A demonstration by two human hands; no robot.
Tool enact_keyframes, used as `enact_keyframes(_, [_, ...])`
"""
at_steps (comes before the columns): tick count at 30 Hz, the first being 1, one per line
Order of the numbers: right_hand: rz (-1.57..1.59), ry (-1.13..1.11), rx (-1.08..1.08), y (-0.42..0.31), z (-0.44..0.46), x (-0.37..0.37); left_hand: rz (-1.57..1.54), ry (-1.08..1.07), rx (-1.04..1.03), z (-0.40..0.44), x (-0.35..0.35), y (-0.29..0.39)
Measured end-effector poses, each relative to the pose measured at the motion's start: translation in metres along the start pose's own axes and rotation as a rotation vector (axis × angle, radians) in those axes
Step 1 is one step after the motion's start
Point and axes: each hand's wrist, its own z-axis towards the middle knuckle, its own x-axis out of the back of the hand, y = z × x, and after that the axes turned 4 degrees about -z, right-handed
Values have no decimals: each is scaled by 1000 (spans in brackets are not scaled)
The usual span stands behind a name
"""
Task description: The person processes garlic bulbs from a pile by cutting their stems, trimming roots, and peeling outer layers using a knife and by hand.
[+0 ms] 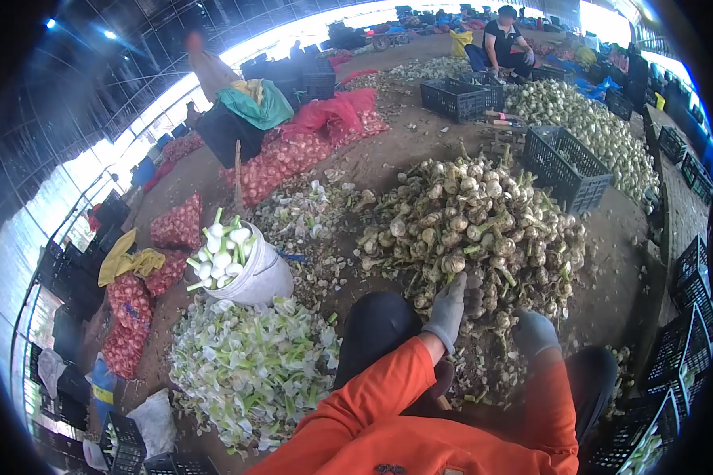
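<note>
My left hand (449, 309), in a grey glove with darker fingers, is at the near edge of a heap of garlic bulbs (467, 214). Its fingers stretch forward beside the bulbs, and I see nothing held in them. To its right, my gloved right hand (535, 332) is curled low in front of the heap, its back towards me. Whatever it grips, if anything, is hidden. The bulbs are brownish, with dry skins and stem stubs. A white bucket (263, 273) on the left holds peeled white garlic (223, 255) with green stems.
A pile of peelings (249, 368) lies left of my knees. Red net sacks (281, 162) stand beyond the bucket. A black crate (566, 168) sits behind the heap. Another person (505, 47) sits near a pale garlic pile (582, 127). More crates (693, 273) line the right side.
</note>
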Motion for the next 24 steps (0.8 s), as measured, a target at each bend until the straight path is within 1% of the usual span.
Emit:
enact_keyframes(3, [-1, 7, 0, 2, 1, -4, -41, 35, 43, -3, -2, 1])
enact_keyframes(6, [-34, 8, 5, 5, 3, -7, -13, -47, -59, 3, 4, -5])
enact_keyframes(9, [36, 25, -41, 1, 2, -4, -85, -8, -23, 0, 0, -5])
enact_keyframes(12, [26, 21, -45, -1, 1, -1, -152, -64, -27, 2, 2, -9])
enact_keyframes(15, [-22, -14, -70, -2, 3, -1, -83, -8, -36, -2, 0, -3])
enact_keyframes(18, [-20, -9, -55, 1, 4, -5, -179, 17, 10, -6, -4, 1])
enact_keyframes(21, [0, -6, -61, 0, 3, -6, -129, -16, -22, -11, -3, 3])
enact_keyframes(24, [-25, -20, -67, 2, 4, -9, -143, -51, -77, -1, 2, -8])
